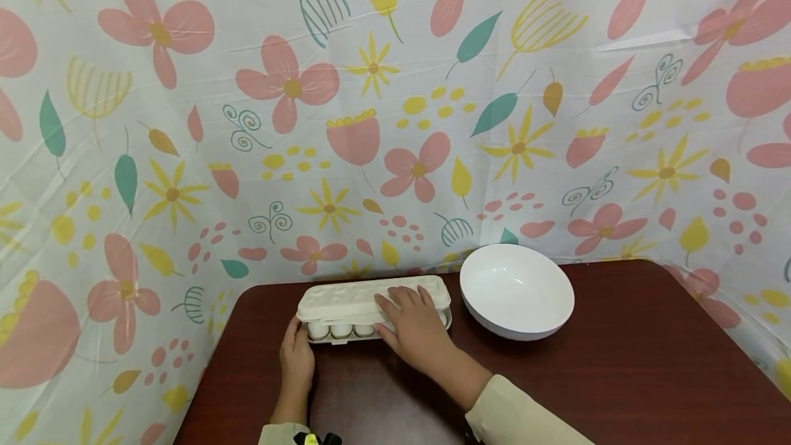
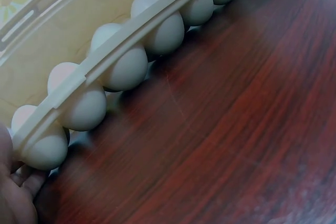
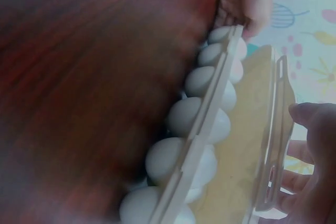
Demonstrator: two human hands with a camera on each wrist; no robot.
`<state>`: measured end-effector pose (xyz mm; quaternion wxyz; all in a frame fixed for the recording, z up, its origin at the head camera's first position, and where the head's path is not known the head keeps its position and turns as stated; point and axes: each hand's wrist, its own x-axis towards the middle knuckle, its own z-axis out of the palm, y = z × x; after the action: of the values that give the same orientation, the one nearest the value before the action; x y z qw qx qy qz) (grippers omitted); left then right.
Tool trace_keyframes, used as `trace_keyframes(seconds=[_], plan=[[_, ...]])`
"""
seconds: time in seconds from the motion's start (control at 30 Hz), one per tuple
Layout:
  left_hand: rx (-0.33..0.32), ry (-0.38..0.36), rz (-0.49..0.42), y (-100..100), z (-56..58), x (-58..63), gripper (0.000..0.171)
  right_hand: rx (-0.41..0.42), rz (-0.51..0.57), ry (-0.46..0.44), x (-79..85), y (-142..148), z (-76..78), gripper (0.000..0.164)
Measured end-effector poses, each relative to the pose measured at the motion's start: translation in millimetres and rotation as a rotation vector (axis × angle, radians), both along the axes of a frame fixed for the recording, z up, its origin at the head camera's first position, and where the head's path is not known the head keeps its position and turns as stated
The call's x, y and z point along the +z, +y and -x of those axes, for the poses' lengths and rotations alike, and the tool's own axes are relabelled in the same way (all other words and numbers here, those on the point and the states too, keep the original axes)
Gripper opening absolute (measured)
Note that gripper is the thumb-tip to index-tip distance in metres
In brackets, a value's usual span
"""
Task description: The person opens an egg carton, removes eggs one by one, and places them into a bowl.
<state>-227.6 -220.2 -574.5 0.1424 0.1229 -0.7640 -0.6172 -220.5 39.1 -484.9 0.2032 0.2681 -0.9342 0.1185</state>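
A cream egg carton (image 1: 338, 341) holding a row of white eggs (image 1: 341, 329) stands near the table's back edge. Its lid (image 1: 346, 296) is tilted partly open above the eggs, with the opening toward me. My left hand (image 1: 298, 359) grips the carton's left end; in the left wrist view only some fingers (image 2: 14, 198) show at the corner. My right hand (image 1: 419, 328) holds the lid's front edge, thumb below and fingers over the top. In the right wrist view, the thumb and fingers (image 3: 321, 135) lie on either side of the slotted lid rim (image 3: 278, 129).
Right of the carton stands a white bowl (image 1: 518, 290), close to the table's back edge. The dark reddish-brown wooden table (image 1: 618, 362) meets a flower-printed cloth (image 1: 395, 108) that hangs behind it and along its sides.
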Motion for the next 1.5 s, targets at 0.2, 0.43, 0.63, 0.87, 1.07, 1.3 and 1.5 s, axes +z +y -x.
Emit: trace_keyframes(seconds=[0.2, 0.43, 0.63, 0.87, 1.07, 1.3, 1.5], plan=[[-0.016, 0.019, 0.067, 0, 1.5, -1.3, 0.051, 0.018, 0.075, -0.024, 5.8, 5, 6.2, 0.049], [-0.017, 0.048, 0.077, 0, 2.1, -2.5, 0.046, 0.008, 0.121, -0.003, 10.1, 13, 13.4, 0.040], [-0.036, 0.040, 0.080, -1, 1.2, -0.1, 0.046, -0.006, 0.122, 0.032, 14.0, 15, 18.6, 0.039], [-0.031, 0.029, 0.068, 1, 1.1, -1.7, 0.045, -0.009, 0.143, 0.088, 17.1, 16, 24.7, 0.034], [-0.009, 0.038, 0.088, 1, 2.1, -2.4, 0.045, -0.014, 0.174, 0.068, 19.0, 18, 31.5, 0.036], [-0.002, 0.055, 0.101, 0, 3.8, -3.2, 0.045, -0.035, 0.206, 0.067, 22.0, 17, 40.4, 0.036], [-0.004, 0.044, 0.092, 0, 3.8, -2.9, 0.045, -0.035, 0.256, 0.151, 22.9, 15, 48.9, 0.025]])
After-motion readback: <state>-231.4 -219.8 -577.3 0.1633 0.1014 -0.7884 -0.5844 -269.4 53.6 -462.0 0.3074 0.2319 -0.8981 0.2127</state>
